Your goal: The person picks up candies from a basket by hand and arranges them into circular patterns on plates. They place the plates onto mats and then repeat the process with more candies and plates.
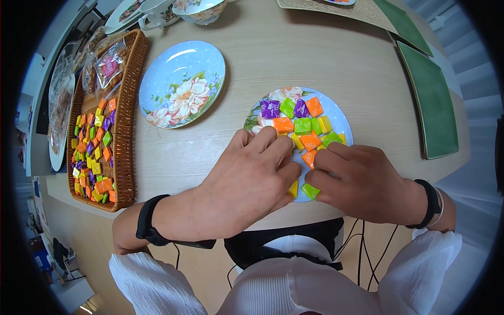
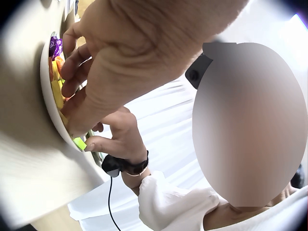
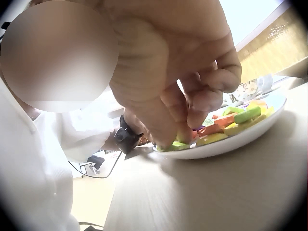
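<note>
A small floral plate (image 1: 344, 118) near the table's front edge bears several square wrapped candies in orange, green, yellow and purple. Over its near left part is my left hand (image 1: 244, 176), fingers curled down, thumb and forefinger at a yellow candy (image 1: 293, 189); its fingertips are hidden in the head view. My right hand (image 1: 362, 181) comes in from the right and pinches a green candy (image 3: 177, 146) between thumb and finger at the near rim. Beside the hands, orange candies (image 1: 310, 140) lie among the others on the plate.
A larger blue floral plate (image 1: 181, 63) sits behind on the left. Next to it, a wicker basket (image 1: 125, 157) holds many wrapped candies and packaged snacks. At the back are a teacup (image 1: 157, 13) and a bowl (image 1: 200, 11). A green rectangular plate (image 1: 430, 105) is at right.
</note>
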Tool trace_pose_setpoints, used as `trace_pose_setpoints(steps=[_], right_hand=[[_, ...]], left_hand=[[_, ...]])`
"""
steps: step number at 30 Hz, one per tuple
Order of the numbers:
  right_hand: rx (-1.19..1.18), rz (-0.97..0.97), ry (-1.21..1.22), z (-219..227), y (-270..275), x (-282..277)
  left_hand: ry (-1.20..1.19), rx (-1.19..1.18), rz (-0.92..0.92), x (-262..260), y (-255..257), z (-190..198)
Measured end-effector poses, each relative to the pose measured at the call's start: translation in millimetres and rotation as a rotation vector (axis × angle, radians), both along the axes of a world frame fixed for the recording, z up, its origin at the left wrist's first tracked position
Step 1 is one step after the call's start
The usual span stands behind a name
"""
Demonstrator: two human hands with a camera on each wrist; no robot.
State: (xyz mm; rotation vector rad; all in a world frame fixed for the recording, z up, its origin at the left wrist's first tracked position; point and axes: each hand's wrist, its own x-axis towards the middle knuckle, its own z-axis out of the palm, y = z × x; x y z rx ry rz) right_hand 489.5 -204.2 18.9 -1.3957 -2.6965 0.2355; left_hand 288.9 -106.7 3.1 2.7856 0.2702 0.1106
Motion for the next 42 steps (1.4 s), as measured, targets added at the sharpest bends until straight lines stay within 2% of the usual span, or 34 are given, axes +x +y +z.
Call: trace_pose_setpoints(steps=[4, 13, 16, 19, 25, 28, 31, 34, 42], right_hand=[[-0.047, -0.054, -0.024, -1, 0, -4], [0.051, -0.086, 0.026, 2, 2, -1], [0.073, -0.038, -0.059, 7, 6, 7], [0.082, -0.007, -0.037, 2, 6, 10], [0.118, -0.021, -0.079, 1, 11, 14], [0.114, -0.053, -0.119, 4, 11, 16], [0.091, 0.022, -0.039, 8, 5, 13], [0.074, 0.020, -0.121, 5, 4, 14], [-0.004, -0.066, -0.065, 8, -1, 20]], left_hand=[[-0.009, -0.009, 0.003, 1, 1, -2], [-0.015, -0.034, 0.002, -1, 1, -1], [-0.021, -0.049, 0.020, -1, -1, 1], [-0.021, -0.049, 0.023, -1, -1, 2], [-0.024, -0.052, 0.021, -1, -1, 3], [-0.036, -0.027, 0.025, -1, -1, 4], [-0.028, -0.031, 0.016, 1, -3, 6], [-0.045, -0.010, 0.012, 4, -5, 2], [-0.071, 0.058, 0.026, 15, -14, -7]])
